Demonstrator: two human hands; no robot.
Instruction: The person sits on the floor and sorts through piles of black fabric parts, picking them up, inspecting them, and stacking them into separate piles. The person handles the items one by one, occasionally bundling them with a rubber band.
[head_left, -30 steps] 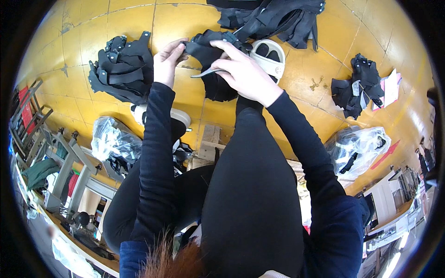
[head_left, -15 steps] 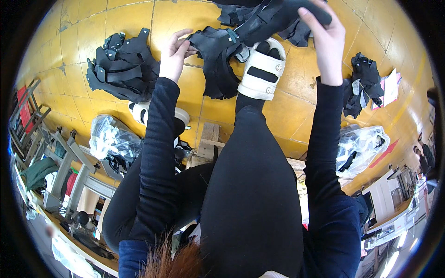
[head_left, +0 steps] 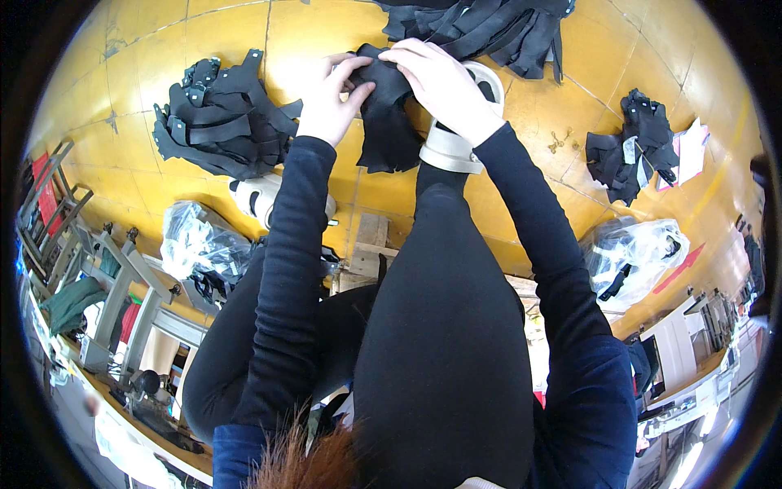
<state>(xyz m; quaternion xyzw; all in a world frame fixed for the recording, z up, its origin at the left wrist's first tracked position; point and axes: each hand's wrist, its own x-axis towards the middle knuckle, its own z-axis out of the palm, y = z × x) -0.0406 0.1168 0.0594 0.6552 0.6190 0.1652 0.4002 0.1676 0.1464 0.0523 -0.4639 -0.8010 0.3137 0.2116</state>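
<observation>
Between my hands on the floor lies a small stack of black cut fabric pieces (head_left: 387, 122). My left hand (head_left: 332, 102) is at its left edge, thumb and fingers closed on the cloth. From the right, my right hand (head_left: 444, 85) reaches over the stack's top, its fingertips closed on the far edge; the exact grip is partly hidden. A larger pile of black fabric pieces (head_left: 224, 122) with small pale tags sits to the left. Another heap of black strips (head_left: 505, 33) spreads at the far side, beyond my right hand.
My white sandal (head_left: 450, 151) stands right beside the stack. To the right are a smaller black fabric pile (head_left: 631, 147), papers (head_left: 691, 153) and a clear plastic bag (head_left: 639, 259). Another plastic bag (head_left: 199, 244) lies at left, near metal frames (head_left: 122, 261). Yellow tiles (head_left: 538, 138) cover the floor.
My right hand has come inward from the upper right to the stack. The long black piece it held is no longer in it. My left hand has shifted slightly right.
</observation>
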